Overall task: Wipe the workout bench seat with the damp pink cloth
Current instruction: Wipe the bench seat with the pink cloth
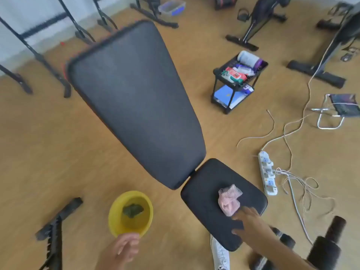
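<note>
**Pink cloth bunched on the seat, right fingertips at its near edge**

The pink cloth [229, 199] lies crumpled in a loose lump on the black seat pad [202, 193] of the workout bench, toward the pad's right side. The right hand [251, 223] reaches in from below, its fingers [240, 213] stretched forward and slightly spread; their tips meet the cloth's near edge, though blur hides whether they grip it or only touch. The cloth sits just beyond the fingertips, between them and the long backrest pad [132, 102] that slopes away further out.

The left hand [124, 248] is curled around the near rim of a yellow bowl [115, 213], fingers folded together on the rim. The bowl sits just beyond those fingers, on the wooden floor [48, 152] beside the seat, with a dark wad [133, 210] inside it.

Past the right fingers, to the right of the seat, a white power strip [267, 173] lies among loose cables. Well beyond it stands a small black rack [236, 82] filled with supplies.
</note>
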Available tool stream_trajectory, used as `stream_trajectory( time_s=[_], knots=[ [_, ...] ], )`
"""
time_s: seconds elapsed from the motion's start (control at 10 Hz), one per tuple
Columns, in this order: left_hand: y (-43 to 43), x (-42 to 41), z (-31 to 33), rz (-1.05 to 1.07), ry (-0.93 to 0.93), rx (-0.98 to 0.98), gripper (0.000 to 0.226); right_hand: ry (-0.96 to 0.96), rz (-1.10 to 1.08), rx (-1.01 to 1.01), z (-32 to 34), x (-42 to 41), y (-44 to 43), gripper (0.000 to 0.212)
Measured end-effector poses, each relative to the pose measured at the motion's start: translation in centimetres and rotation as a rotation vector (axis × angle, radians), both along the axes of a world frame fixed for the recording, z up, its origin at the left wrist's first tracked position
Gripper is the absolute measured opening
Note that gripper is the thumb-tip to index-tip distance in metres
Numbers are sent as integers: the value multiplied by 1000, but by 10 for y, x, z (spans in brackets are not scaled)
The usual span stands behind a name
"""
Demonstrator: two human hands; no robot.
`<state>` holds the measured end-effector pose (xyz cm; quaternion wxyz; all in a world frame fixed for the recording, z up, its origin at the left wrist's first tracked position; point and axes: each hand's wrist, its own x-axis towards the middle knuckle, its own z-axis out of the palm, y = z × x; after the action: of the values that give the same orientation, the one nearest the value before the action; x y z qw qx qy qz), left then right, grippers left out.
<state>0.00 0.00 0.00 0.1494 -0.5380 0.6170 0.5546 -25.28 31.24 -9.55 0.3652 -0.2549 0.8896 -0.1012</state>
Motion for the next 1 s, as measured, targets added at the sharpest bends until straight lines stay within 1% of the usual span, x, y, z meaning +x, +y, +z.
stream_trajectory(
  time_s=[0.1, 0.2, 0.3, 0.4, 0.5, 0.6, 0.7, 0.8, 0.9, 1.0],
  knots=[
    [6, -65, -79, -127, 21, -73, 19, 183, 19, -19, -73, -35, -14, 56],
    [18, -112, -173, -218, 13, -116, 23, 253, -19, -69, -153, -60, -6, 60],
    [36, -151, -233, -300, -7, -235, 31, 394, 231, -276, -197, -64, 5, 37],
    [49, -182, -259, -321, -88, -281, 55, 650, 249, -447, -211, -82, 11, 13],
    [51, -195, -271, -340, -59, -340, 59, 664, -354, -423, -205, -81, -4, 11],
    [46, -199, -276, -349, -36, -381, 60, 228, -74, -528, -198, -7, -36, 22],
    [42, -202, -278, -345, -47, -362, 60, 179, 451, -460, -187, -45, -34, 17],
    [37, -203, -280, -353, -48, -339, 58, 376, -381, -356, -192, -112, -30, 19],
    [29, -203, -286, -366, -66, -343, 45, 192, -180, -407, -191, -38, -59, 21],
    [20, -201, -291, -282, -34, -246, 37, -150, 101, -342, -177, -57, -69, 19]
  ],
)
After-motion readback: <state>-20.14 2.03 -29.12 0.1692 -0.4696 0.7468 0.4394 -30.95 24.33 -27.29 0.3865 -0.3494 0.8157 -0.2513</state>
